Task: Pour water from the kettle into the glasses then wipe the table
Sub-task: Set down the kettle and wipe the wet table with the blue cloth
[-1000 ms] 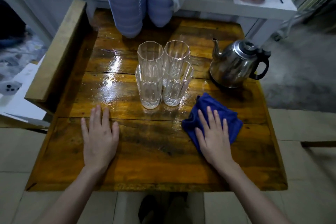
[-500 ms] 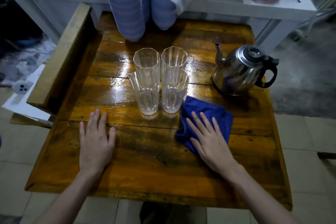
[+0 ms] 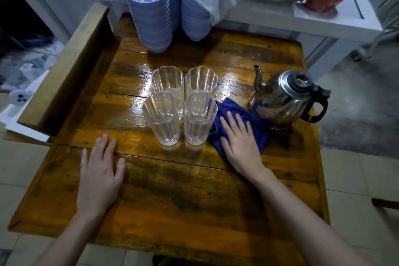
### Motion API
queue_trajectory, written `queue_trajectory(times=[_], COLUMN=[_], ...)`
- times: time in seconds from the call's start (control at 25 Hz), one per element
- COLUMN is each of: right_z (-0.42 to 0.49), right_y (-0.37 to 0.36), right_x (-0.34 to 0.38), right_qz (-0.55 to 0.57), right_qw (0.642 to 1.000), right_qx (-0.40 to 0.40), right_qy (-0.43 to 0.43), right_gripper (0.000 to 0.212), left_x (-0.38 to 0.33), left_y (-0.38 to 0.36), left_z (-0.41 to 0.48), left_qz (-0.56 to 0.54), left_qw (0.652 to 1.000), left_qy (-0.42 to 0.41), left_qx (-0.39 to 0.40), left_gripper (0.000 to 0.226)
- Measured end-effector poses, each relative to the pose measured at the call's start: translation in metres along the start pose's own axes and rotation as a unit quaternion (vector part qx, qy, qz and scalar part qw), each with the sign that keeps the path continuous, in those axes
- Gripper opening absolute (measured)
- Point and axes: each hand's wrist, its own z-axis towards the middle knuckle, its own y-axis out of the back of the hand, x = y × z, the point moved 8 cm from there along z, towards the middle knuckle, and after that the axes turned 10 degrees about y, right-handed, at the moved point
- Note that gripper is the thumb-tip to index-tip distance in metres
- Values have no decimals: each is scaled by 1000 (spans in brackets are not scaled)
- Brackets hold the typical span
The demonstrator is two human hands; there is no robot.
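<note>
Right hand, centre-right of frame: palm down, fingers spread flat, pressing the crumpled dark blue cloth onto the varnished wooden plank table; nothing gripped. Cloth lies between the four clear fluted tall glasses and the polished steel kettle with black handle, touching the near right glass. Glasses stand upright in a two-by-two cluster at centre. Left hand, lower left: flat on bare wood, fingers open, holding nothing. Table surface behind the glasses is glossy, looks wet. Stacked lilac plastic bowls at upper centre.
</note>
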Motion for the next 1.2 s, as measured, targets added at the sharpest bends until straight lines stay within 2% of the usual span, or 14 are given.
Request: queue_trajectory(times=[0.28,0.44,0.68,1.0,1.2], right_z=[58,43,-16,17,-14], right_y=[-1,0,3,1,-1], right_x=[-4,2,8,-4,7], right_qz=[27,22,12,22,4], right_qw=[993,991,999,999,999], right_qx=[46,39,-4,-20,-28], right_qy=[102,123,43,-26,-46], right_gripper=[65,63,63,62,61], left_x=[-2,1,-1,-3,-2], left_y=[0,0,2,4,4], left_z=[0,0,0,-1,-2], left_qz=[2,5,4,-4,3], left_qw=[1000,1000,1000,1000,1000], left_qy=[2,3,6,4,-2], left_qx=[2,6,9,2,-2], left_gripper=[64,64,65,62,61])
